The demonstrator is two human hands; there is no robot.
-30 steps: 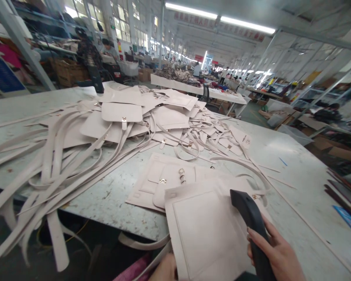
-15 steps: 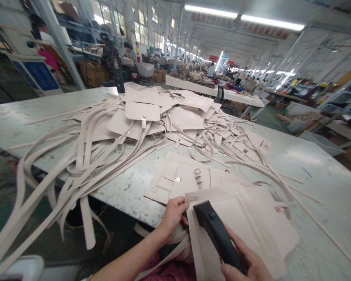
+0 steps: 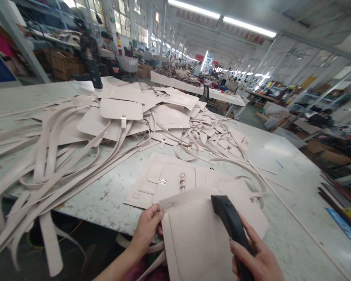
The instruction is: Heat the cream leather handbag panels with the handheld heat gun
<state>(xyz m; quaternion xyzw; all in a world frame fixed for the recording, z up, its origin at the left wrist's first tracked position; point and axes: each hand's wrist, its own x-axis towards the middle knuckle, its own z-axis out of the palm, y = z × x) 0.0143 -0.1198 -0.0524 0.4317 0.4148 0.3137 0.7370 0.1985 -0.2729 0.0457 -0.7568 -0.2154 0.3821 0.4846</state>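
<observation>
My left hand point(image 3: 148, 225) pinches the near left corner of a cream leather bag panel point(image 3: 193, 238) that lies at the table's front edge. My right hand point(image 3: 257, 259) is wrapped round a black hand-held tool point(image 3: 231, 226), whose head rests on the panel's upper right part. Just behind it lies another cream panel with a flap and gold clasp point(image 3: 163, 181).
A heap of cream flaps and panels point(image 3: 134, 113) and long loose straps point(image 3: 55, 164) covers the grey worktable point(image 3: 280, 168), some straps hanging over the front edge. Other tables, shelving and people stand far behind. Dark strips and a blue item point(image 3: 342, 224) lie at the right.
My left hand came into view and took the panel's corner. The black tool shifted across the panel's top while the view swung right and then back.
</observation>
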